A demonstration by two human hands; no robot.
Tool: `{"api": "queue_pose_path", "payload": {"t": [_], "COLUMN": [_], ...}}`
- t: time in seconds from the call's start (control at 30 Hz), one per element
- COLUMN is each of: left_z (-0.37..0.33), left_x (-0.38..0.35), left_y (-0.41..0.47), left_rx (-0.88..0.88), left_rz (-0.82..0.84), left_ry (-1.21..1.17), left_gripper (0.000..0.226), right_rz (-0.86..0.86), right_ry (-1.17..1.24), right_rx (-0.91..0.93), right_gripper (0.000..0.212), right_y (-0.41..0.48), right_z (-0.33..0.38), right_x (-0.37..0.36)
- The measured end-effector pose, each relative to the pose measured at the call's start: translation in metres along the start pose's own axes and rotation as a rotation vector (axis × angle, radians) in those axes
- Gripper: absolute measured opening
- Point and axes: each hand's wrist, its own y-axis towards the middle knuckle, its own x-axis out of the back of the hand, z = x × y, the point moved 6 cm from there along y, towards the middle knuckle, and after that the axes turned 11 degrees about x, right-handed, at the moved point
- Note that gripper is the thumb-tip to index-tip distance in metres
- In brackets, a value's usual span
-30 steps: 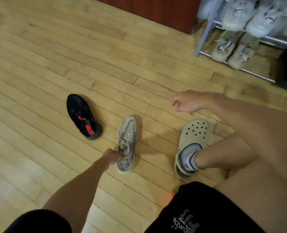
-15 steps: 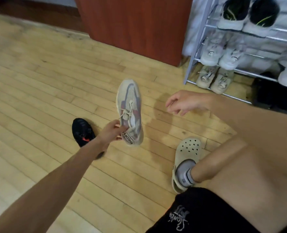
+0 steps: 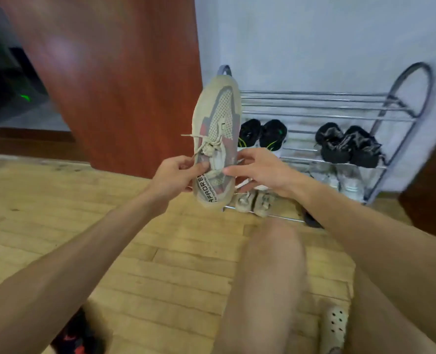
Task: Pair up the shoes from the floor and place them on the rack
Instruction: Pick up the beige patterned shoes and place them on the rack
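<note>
Beige sneaker [image 3: 217, 129]: toe-up before the rack [image 3: 339, 103].
Left hand [image 3: 176, 172]: pinches its heel collar.
Right hand [image 3: 263, 169]: thumb and fingers clasp the other side.

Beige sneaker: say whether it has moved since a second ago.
Yes: the sneaker rose off the floor toward the rack, in the left hand.
</note>
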Motion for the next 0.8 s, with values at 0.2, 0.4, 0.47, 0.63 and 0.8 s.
{"api": "queue_pose_path", "payload": {"t": [0.2,0.4,0.47,0.63,0.8], "left_z": [-0.08,-0.095,-0.087,-0.057,0.003], "left_x": [-0.144,-0.294,-0.343,-0.456,-0.536], "left_y": [0.003,-0.019,-0.034,-0.078,-0.125], "left_rx": [-0.025,-0.015,0.012,0.129,0.352], "left_rz": [0.319,0.542,0.595,0.701,0.797], "left_ry": [0.092,0.11,0.139,0.227,0.277], "left_gripper": [0.041,0.046,0.038,0.032,0.035], "right_rz": [-0.343,-0.541,-0.59,-0.655,-0.64], "right_ry": [0.0,-0.023,-0.043,0.0,0.003], "right_rx": [-0.059,-0.213,-0.272,-0.438,-0.613], "right_gripper": [0.029,0.026,0.03,0.032,0.034], "right_y": [-0.062,-0.161,-0.198,-0.3,-0.39], "right_z": [-0.019,-0.08,-0.101,-0.167,-0.235], "right_x": [0.142,0.245,0.268,0.301,0.297]}}
